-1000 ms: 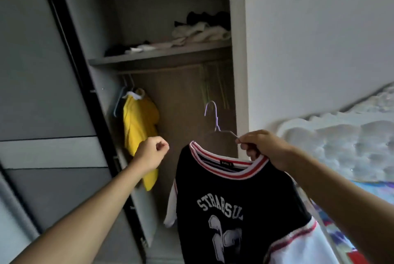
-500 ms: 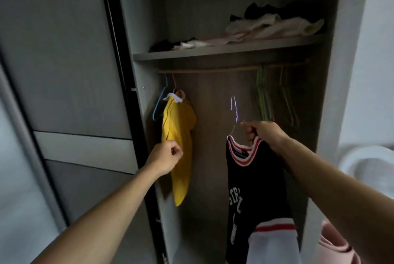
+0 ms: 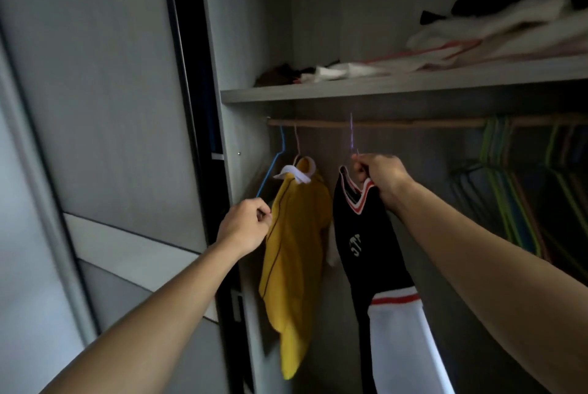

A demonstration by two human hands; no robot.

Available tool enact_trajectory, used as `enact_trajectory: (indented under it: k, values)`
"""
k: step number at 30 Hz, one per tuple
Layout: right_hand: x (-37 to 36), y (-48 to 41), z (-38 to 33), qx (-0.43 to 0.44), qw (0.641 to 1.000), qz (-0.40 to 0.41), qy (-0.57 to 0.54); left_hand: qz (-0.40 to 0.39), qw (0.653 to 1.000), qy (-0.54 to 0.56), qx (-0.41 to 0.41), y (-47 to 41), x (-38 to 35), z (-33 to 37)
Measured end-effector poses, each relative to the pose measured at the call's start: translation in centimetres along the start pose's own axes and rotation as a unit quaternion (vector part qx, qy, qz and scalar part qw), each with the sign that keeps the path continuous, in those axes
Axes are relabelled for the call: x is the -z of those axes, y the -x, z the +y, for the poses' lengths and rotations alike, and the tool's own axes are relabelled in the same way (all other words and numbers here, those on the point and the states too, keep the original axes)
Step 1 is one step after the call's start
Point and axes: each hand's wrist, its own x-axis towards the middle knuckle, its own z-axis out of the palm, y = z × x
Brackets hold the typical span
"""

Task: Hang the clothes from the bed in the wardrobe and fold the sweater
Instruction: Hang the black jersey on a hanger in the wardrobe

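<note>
The right hand grips the black jersey by its collar together with the purple hanger, whose hook is up at the wardrobe rail. The left hand is curled against the hanging yellow shirt beside it; whether it pinches cloth, I cannot tell.

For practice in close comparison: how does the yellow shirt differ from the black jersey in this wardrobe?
The yellow shirt is yellow with a white collar; the black jersey is black with red-and-white trim. The yellow shirt hangs from the rail on its own hanger; the black jersey is gripped at its collar by the right hand, its hanger hook raised to the rail. Both hang lengthwise, side by side, on thin hangers.
</note>
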Motion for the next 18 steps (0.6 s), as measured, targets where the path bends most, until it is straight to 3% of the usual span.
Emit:
enact_trajectory:
  k: [10,15,18]
  values:
    - [-8.1,-11.6,0.9,0.04,0.993,0.097,0.056,-0.029,0.994,-0.028,-0.099,-12.5,-3.1,-4.0]
    - [-10.6,-14.2,4.7,0.017,0.987,0.087,0.133,-0.036,0.992,0.0,-0.125,-17.1,-5.0,-5.7]
    - [-11.1,-14.0,7.0,0.017,0.992,0.075,0.096,-0.029,0.993,0.021,-0.115,-18.1,-5.8,-6.3]
